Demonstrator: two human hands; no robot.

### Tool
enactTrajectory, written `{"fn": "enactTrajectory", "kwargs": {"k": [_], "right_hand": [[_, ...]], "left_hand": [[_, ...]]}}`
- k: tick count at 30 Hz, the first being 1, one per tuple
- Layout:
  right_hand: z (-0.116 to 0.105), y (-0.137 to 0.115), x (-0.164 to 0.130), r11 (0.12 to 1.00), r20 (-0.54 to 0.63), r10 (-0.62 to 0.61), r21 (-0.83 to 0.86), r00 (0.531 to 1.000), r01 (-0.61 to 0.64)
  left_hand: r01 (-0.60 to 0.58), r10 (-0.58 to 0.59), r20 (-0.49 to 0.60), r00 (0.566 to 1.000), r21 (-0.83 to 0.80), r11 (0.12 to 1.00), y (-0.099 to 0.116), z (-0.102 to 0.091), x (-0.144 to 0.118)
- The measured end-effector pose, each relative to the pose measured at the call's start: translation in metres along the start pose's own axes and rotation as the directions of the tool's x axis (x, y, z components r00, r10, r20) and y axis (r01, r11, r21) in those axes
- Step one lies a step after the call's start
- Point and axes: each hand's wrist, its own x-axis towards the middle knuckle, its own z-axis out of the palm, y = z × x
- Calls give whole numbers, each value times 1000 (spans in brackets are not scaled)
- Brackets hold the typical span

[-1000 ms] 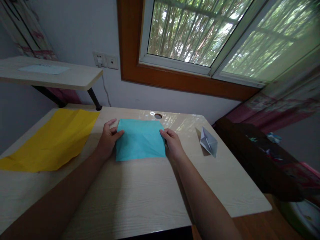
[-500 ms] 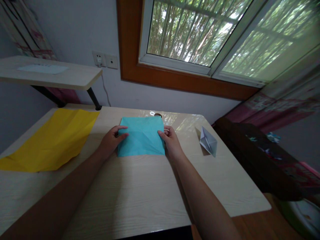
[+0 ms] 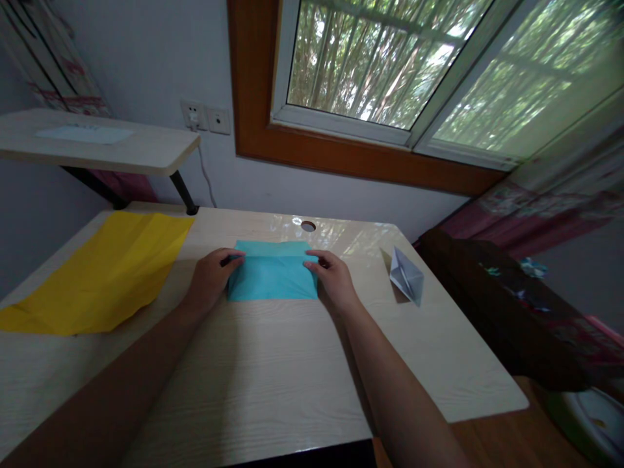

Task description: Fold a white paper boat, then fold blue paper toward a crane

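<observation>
A turquoise sheet of paper (image 3: pixel 273 279) lies on the desk in front of me, with a crease or folded edge running across its upper part. At its left edge my left hand (image 3: pixel 214 273) pinches the paper between thumb and forefinger. My right hand (image 3: pixel 334 276) grips the right edge in the same way, thumb nearer me and forefinger beyond it. The remaining fingers of both hands are curled and partly hidden.
A large yellow sheet (image 3: pixel 112 273) covers the left of the desk (image 3: pixel 292 377). To the right stands a folded white paper shape (image 3: pixel 407 276). Behind the turquoise paper is a round cable hole (image 3: pixel 308 226). A raised shelf (image 3: pixel 160 153) overhangs the back left corner.
The far part of the turquoise paper has come down toward me, showing a line across it and uncovering the cable hole. Both hands have shifted slightly and still hold the side edges.
</observation>
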Motion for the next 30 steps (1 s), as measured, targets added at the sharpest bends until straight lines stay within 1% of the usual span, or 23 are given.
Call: {"fn": "enactTrajectory", "kwargs": {"k": [3,5,7,11,15,17,20,26,30], "right_hand": [[-3,-4,0,989,-16,-103,-106,995,101],[-3,-6,1,979,-32,-155,-139,987,149],[-2,-8,0,972,-42,-185,-155,982,177],[3,-13,-3,937,-22,-278,-227,960,266],[9,-20,-7,895,37,-374,-248,927,371],[12,-21,-9,882,84,-392,-250,916,400],[15,-21,-11,861,143,-403,-276,904,428],[14,-23,-11,814,169,-434,-346,885,466],[12,-26,-12,790,190,-461,-356,867,499]], "left_hand": [[-114,116,-60,991,31,993,-4,1,1],[-168,181,-134,974,100,981,-7,2,2],[-221,252,-160,954,188,957,-8,3,1],[-364,401,-60,914,314,877,-5,5,-3],[-510,544,3,839,349,786,2,7,-9],[-544,575,22,818,352,762,4,8,-10],[-567,589,41,807,330,754,6,9,-11],[-595,610,54,790,303,744,9,8,-12],[-606,624,50,780,308,733,12,7,-13]]}}
